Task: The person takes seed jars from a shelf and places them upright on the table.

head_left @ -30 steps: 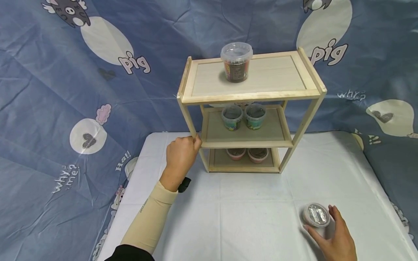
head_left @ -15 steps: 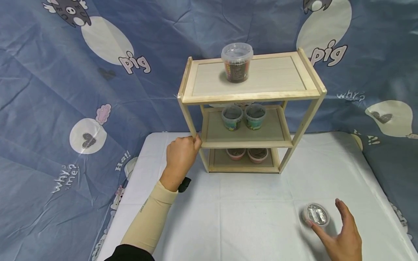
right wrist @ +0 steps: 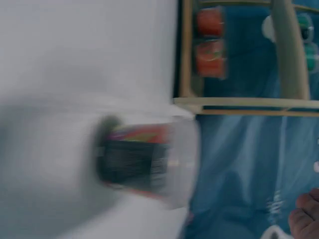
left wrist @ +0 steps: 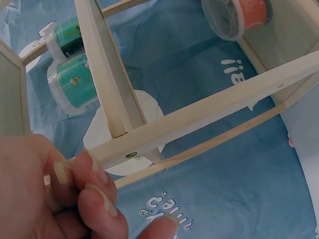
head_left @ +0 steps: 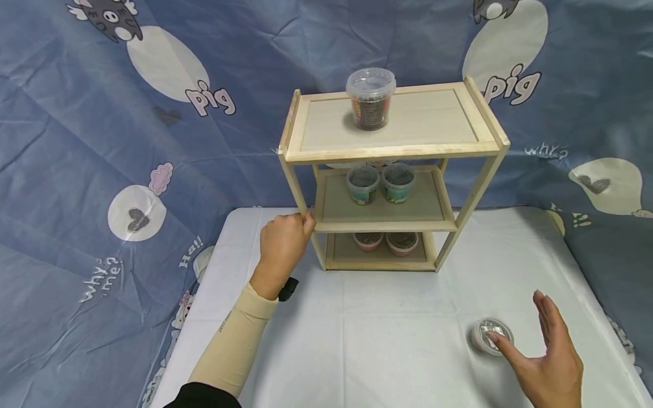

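My left hand [head_left: 283, 243] grips the left front post of a small three-tier wooden shelf [head_left: 393, 226]. In the left wrist view its curled fingers [left wrist: 94, 169] lie round the post. On the white tablecloth at lower right stands a clear lidded plastic tub [head_left: 487, 340], whose dark and orange label shows blurred in the right wrist view. My right hand [head_left: 548, 357] is just right of this tub, fingers spread from the thumb and holding nothing. Its thumb overlaps the lid in the head view, while the right wrist view shows fingertips [right wrist: 306, 219] apart from the tub.
A larger clear tub [head_left: 370, 110] stands on the top shelf. Two green tubs [head_left: 398, 190] sit side by side on the middle tier, two pinkish-red tubs [head_left: 403, 246] on the bottom one. Blue printed cloth [head_left: 204, 158] hangs behind the shelf.
My right hand has moved right and away from the tub, its fingers spreading off the tub's side. The tub stays where it was. My left hand keeps its hold on the post.
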Tool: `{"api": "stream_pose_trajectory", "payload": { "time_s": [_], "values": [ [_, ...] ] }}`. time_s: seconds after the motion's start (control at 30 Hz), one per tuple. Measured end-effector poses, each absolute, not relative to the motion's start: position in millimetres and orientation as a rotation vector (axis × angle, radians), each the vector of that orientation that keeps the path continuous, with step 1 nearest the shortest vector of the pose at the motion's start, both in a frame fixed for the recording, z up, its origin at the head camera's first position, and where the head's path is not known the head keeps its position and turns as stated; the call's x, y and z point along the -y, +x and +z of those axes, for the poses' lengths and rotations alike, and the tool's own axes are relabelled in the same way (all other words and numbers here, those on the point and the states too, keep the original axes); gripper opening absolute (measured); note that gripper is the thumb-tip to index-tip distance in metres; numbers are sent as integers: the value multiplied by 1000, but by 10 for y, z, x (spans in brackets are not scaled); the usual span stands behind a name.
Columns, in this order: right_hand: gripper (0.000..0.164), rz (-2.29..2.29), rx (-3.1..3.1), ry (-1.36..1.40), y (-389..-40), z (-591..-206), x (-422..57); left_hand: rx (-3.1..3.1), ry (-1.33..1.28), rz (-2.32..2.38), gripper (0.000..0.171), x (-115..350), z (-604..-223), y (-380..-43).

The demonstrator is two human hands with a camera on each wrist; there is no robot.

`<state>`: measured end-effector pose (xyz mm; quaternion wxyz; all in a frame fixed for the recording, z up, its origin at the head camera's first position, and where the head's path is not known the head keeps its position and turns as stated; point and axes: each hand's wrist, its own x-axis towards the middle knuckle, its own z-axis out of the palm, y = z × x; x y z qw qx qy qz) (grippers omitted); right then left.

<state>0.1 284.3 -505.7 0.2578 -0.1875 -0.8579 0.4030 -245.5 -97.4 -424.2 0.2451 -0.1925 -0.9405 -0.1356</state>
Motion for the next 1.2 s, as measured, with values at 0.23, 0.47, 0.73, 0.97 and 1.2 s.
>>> {"api": "stream_pose_trajectory", "payload": {
  "time_s": [0.23,0.47,0.73,0.97,1.2],
  "values": [
    [123,1092,2241,-305,-153,-4825,-2844,2555,-516,-377,59,965,-4232,-2457],
    [114,1099,2109,4,-344,-4582,-2841,2515,-520,-377,59,956,-4226,-2463],
    [110,1089,1961,135,-415,-4253,-2646,2538,-496,-375,58,966,-4235,-2448],
    [104,1078,1892,188,-452,-4044,-2575,2546,-501,-390,58,967,-4229,-2447],
    [100,1114,1789,234,-509,-3954,-2571,2563,-492,-400,59,971,-4247,-2461]
  ]
}}
